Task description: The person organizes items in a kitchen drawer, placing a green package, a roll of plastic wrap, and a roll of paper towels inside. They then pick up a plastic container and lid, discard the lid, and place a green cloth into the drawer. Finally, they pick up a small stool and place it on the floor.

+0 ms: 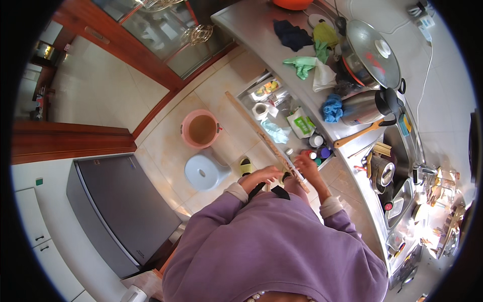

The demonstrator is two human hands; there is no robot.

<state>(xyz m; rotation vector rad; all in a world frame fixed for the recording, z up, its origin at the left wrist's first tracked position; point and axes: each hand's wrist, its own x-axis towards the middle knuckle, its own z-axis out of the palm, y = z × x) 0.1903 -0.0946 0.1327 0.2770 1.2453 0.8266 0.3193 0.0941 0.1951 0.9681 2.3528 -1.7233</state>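
Observation:
Before me a kitchen drawer (266, 139) is pulled out from under the steel counter. My right hand (307, 166) is over its near end, close to bottles with red and green caps; whether it touches or grips anything I cannot tell. My left hand (267, 174) is outside the drawer front, fingers apart, with no object visible in it. In the drawer lie a paper roll (260, 110), a light blue cloth or glove (276, 131), a white-and-green packet (302, 124), a white-capped bottle (316, 140) and a purple-capped bottle (323, 152).
A pink bucket (200, 129) of brownish liquid and a light blue plastic stool (205, 171) stand on the floor at left. The counter (256, 30) holds gloves, a lidded pan (371, 54), a steel jug (362, 107) and a wooden spatula (356, 134) beside the sink (400, 151). A grey refrigerator (124, 204) stands lower left.

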